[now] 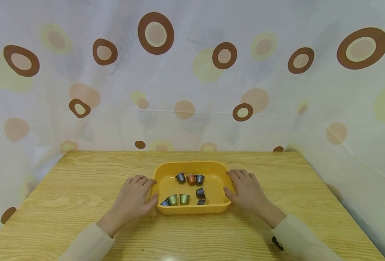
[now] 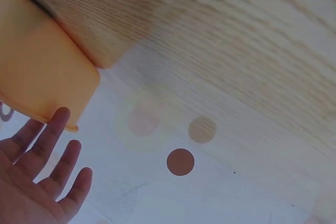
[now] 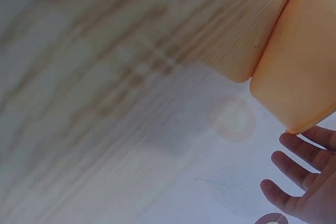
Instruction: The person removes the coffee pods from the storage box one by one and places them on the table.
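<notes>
Yellow tray (image 1: pixel 192 209), one, lower centre of the frame, on desk (image 1: pixel 81 203), containing small capsules (image 1: pixel 184 199); left hand (image 1: pixel 133 197) and right hand (image 1: pixel 247 190) at opposite ends, fingers spread, touching it; handling: press evenly, tilt nothing, lest contents slide
</notes>
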### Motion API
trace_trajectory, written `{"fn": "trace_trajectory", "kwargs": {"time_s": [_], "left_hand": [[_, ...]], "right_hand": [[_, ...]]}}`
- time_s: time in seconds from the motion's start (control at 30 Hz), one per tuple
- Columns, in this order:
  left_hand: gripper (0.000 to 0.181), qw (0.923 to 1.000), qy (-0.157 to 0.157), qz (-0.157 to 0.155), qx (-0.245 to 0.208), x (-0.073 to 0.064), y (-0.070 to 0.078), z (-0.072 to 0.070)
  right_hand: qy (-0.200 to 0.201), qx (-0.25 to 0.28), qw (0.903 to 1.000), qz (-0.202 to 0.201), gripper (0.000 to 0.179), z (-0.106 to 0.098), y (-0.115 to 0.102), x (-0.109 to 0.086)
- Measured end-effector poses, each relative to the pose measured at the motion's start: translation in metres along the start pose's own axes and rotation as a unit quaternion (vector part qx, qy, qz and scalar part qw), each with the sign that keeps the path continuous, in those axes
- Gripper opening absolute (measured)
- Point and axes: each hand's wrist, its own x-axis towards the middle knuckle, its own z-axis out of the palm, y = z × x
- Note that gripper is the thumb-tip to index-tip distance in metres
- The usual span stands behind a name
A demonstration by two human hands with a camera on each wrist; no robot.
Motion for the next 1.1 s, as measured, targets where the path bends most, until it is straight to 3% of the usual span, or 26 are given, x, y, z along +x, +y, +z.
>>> {"fn": "trace_trajectory", "kwargs": {"time_s": [0.93, 1.1], "left_hand": [[0.029, 0.9998, 0.009, 0.020, -0.001, -0.014, 0.000, -0.008], [0.029, 0.9998, 0.007, 0.020, -0.002, -0.015, 0.001, -0.009]], "right_hand": [[0.021, -0.014, 0.9996, -0.011, 0.048, -0.004, -0.013, -0.014], [0.009, -0.015, 0.9998, -0.007, 0.048, -0.006, -0.015, -0.015]]}}
